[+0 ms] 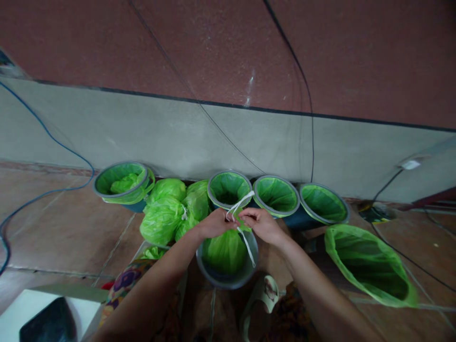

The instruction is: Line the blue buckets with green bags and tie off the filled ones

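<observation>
A person's two bare hands meet above a gray bin (pixel 228 286) on the tiled floor (pixel 71 209), short of its wall-side edge. Inside the bin sits a full green bag (pixel 226 251), its neck gathered upward. The left hand (pixel 216 223) has its fingers nearly closed, pinching a white string (pixel 246 244) at the neck. The right hand (pixel 261 224) is half curled, thumb near forefinger, at the same neck; whether it grips the plastic cannot be told. Along the floor's wall-side edge stand three lined bins (pixel 277 177), with bulging green bags (pixel 162 218) to their left and another lined bin (pixel 135 207) beyond.
</observation>
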Demonstrator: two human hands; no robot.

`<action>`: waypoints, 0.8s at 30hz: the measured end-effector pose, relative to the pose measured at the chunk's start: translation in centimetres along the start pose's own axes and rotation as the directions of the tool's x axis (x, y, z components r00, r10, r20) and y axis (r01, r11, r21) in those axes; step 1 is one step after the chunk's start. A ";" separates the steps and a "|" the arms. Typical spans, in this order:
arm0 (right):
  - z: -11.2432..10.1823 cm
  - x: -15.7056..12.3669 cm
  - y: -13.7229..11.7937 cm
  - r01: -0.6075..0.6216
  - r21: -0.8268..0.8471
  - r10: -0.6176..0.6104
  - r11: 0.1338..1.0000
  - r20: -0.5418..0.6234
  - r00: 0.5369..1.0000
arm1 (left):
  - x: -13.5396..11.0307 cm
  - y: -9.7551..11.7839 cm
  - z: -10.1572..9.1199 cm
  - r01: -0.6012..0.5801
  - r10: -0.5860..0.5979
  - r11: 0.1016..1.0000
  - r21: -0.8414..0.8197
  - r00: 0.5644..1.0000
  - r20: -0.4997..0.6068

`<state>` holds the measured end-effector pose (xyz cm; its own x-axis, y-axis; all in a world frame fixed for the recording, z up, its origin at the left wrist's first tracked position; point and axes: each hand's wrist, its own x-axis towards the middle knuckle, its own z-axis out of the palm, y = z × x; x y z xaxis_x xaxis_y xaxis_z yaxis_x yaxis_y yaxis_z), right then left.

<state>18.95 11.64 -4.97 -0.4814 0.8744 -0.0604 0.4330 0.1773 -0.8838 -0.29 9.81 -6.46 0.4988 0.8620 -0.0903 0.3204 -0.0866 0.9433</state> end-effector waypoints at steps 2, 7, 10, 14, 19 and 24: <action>0.8 0.0 -0.4 -0.006 0.105 0.004 0.994 0.018 1.000 | -0.1 0.5 0.0 -0.032 0.033 0.999 -0.014 0.999 0.017; 1.7 -0.1 -1.2 -0.118 0.292 0.081 0.949 0.135 0.988 | -0.7 2.4 -0.3 -0.136 0.133 0.983 0.120 0.991 0.028; 1.7 -0.2 -0.8 -0.222 0.276 0.164 0.935 0.219 0.962 | -1.2 2.9 -0.4 -0.167 0.191 0.905 0.392 0.981 -0.021; 1.5 -0.3 -0.3 -0.251 0.260 0.193 0.932 0.229 0.954 | -1.5 2.7 0.0 -0.159 0.275 0.743 0.650 0.958 -0.080; 0.8 -0.6 -1.4 -0.297 0.381 0.210 0.876 0.255 0.944 | -1.6 2.5 0.4 -0.164 0.364 0.597 0.785 0.928 -0.083; 1.1 -0.5 -1.1 -0.345 0.367 0.278 0.864 0.223 0.934 | -1.8 2.8 0.8 -0.116 0.405 0.569 0.814 0.901 -0.155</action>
<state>17.91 10.48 -4.44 -0.4990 0.7658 -0.4057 0.2608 -0.3138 -0.9130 0.35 7.68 -3.88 0.4541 0.8191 0.3505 0.7801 -0.5556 0.2877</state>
